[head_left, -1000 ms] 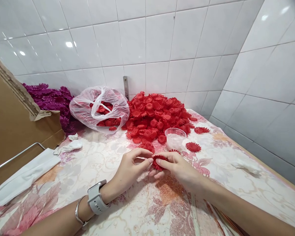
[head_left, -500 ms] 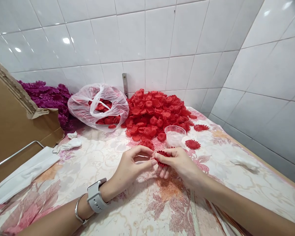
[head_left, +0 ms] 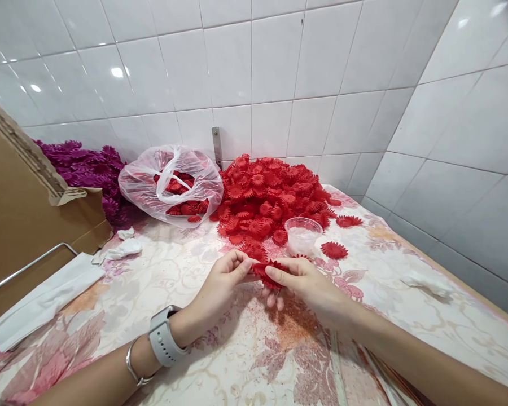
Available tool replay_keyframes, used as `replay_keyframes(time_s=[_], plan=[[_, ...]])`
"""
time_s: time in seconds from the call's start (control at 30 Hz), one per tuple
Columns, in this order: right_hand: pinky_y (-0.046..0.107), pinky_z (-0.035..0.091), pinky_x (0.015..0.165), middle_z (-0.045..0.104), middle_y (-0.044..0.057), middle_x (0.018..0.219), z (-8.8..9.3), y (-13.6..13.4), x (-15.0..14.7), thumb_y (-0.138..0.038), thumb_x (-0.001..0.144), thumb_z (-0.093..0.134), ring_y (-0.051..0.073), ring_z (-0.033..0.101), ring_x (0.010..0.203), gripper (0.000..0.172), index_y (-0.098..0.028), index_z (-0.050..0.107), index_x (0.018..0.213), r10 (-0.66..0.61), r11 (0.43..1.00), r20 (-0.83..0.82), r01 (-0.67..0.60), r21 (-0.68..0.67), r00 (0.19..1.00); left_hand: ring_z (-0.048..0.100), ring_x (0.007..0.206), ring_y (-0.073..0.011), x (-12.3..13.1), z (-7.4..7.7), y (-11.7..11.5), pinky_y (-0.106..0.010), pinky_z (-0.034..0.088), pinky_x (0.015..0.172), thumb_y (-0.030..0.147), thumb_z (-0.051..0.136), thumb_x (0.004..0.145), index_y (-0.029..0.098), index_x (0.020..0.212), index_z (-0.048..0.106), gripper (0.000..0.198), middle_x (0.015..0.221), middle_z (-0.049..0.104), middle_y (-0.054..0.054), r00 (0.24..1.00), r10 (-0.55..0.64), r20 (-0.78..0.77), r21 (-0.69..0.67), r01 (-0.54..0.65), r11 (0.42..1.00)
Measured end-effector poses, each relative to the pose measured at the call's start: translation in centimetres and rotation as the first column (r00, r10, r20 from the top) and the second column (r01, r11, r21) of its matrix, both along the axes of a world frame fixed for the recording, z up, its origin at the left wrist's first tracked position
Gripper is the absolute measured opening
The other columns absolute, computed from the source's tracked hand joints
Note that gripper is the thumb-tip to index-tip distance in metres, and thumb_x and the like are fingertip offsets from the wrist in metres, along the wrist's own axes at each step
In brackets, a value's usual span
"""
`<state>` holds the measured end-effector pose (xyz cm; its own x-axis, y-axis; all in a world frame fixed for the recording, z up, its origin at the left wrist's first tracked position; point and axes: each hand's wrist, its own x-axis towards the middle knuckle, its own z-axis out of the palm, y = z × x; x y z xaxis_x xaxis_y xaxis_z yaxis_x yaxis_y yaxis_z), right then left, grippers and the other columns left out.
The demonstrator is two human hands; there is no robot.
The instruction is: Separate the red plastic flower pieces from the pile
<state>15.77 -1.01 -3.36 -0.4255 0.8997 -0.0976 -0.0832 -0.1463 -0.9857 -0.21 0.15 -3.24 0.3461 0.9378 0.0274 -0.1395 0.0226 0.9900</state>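
Observation:
In front of me, low over the table, my right hand [head_left: 309, 285] holds a red artificial flower [head_left: 267, 273], its thumb across the top and its fingers underneath. My left hand [head_left: 225, 279] meets the flower's left edge with thumb and forefinger pinched together. What sits between those two fingertips is too small to make out. Just behind the hands lie a loose red flower [head_left: 254, 249] and a clear plastic cup [head_left: 303, 237] with whitish contents.
A big heap of red flowers [head_left: 275, 192] lies against the tiled wall. Left of it are a plastic bag [head_left: 141, 177] of red flowers, purple flowers [head_left: 78, 163] and a cardboard box [head_left: 21, 197]. Crumpled white tissue [head_left: 427, 282] rests at right on the floral tablecloth [head_left: 173, 344].
My left fingertips have closed from a loose, parted shape into a pinch and shifted a little left. The flower in my right hand has moved slightly left and tilted.

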Motion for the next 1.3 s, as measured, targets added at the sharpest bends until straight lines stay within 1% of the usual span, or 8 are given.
replay_keyframes(time_s=[0.2,0.33,0.47,0.6,0.8,0.97,1.13,1.3], plan=[[0.022,0.048,0.046,0.063,0.004,0.059,-0.6,0.1,0.2,-0.047,0.075,0.059,0.012,0.06,0.049,0.037,-0.011,0.059,0.067,0.011,1.0,-0.093,-0.014,-0.024,0.996,0.06,0.056,-0.0133,0.4,0.2,-0.1,-0.028,0.05,0.064,0.012,0.055,0.069,0.012,0.072,0.055,0.004,0.066,0.064,-0.005,0.978,-0.084,0.19,-0.252,0.131,0.959],[0.024,0.05,0.054,0.063,0.004,0.059,-0.2,0.2,0.3,-0.044,0.073,0.062,0.012,0.061,0.051,0.033,-0.011,0.06,0.068,-0.053,0.998,-0.173,0.046,-0.042,0.983,0.064,0.068,-0.0143,0.3,0.7,0.1,-0.027,0.051,0.07,0.009,0.044,0.078,0.013,0.074,0.052,0.01,0.074,0.065,-0.008,0.968,0.212,0.134,-0.357,-0.152,0.922],[0.026,0.051,0.056,0.063,0.003,0.065,0.2,0.3,0.3,-0.039,0.074,0.062,0.012,0.06,0.055,0.026,-0.013,0.06,0.073,-0.125,0.989,-0.185,0.107,-0.104,0.975,0.062,0.087,-0.0188,-0.1,0.6,0.3,-0.033,0.049,0.074,0.023,0.053,0.078,0.02,0.091,0.05,0.013,0.099,0.061,-0.007,0.953,0.301,-0.023,-0.097,-0.302,0.948],[0.025,0.05,0.055,0.062,0.002,0.066,0.3,0.2,0.3,-0.031,0.073,0.064,0.013,0.06,0.057,0.018,-0.014,0.06,0.073,-0.138,0.988,-0.137,0.126,-0.094,0.981,0.044,0.115,-0.0217,-0.6,-0.1,0.7,-0.033,0.04,0.091,0.019,0.061,0.07,0.023,0.093,0.059,0.024,0.121,0.046,-0.006,0.908,0.348,-0.234,0.33,-0.263,0.907],[0.028,0.049,0.056,0.061,0.002,0.068,0.5,-0.2,0.2,-0.032,0.077,0.058,0.015,0.061,0.059,0.02,-0.016,0.055,0.088,-0.079,0.996,-0.088,0.076,-0.037,0.993,0.057,0.097,-0.022,-0.3,-0.1,0.7,-0.035,0.044,0.084,0.03,0.059,0.075,0.018,0.094,0.06,0.022,0.102,0.061,-0.008,0.977,0.104,-0.185,0.168,-0.073,0.983],[0.026,0.045,0.056,0.059,-0.002,0.067,0.3,-0.6,0.2,-0.034,0.082,0.051,0.013,0.059,0.06,0.016,-0.021,0.045,0.09,-0.067,0.987,0.07,0.055,0.153,0.995,0.053,0.109,-0.0237,0.3,0.9,-0.6,-0.035,0.038,0.093,0.033,0.058,0.078,0.019,0.114,0.057,0.039,0.118,0.059,-0.01,0.963,-0.13,-0.237,0.068,0.15,0.986],[0.026,0.039,0.059,0.054,0.0,0.071,0.6,-1.1,0.2,-0.024,0.079,0.053,0.014,0.051,0.065,0.008,-0.021,0.058,0.073,-0.363,0.83,0.364,0.12,0.545,0.858,0.049,0.114,-0.0234,0.5,1.0,-1.4,-0.036,0.037,0.096,0.032,0.047,0.085,0.021,0.114,0.058,0.033,0.118,0.059,-0.008,0.949,-0.248,-0.192,0.064,0.265,0.962],[0.026,0.036,0.055,0.045,-0.003,0.065,1.1,-1.2,0.2,-0.034,0.073,0.061,0.013,0.044,0.057,0.015,-0.021,0.054,0.08,-0.535,0.763,0.395,0.227,0.605,0.747,0.061,0.092,-0.0201,0.7,0.8,-1.5,-0.032,0.049,0.081,0.028,0.064,0.075,0.017,0.099,0.061,0.027,0.106,0.061,-0.009,0.961,-0.27,0.054,-0.139,0.275,0.951]])
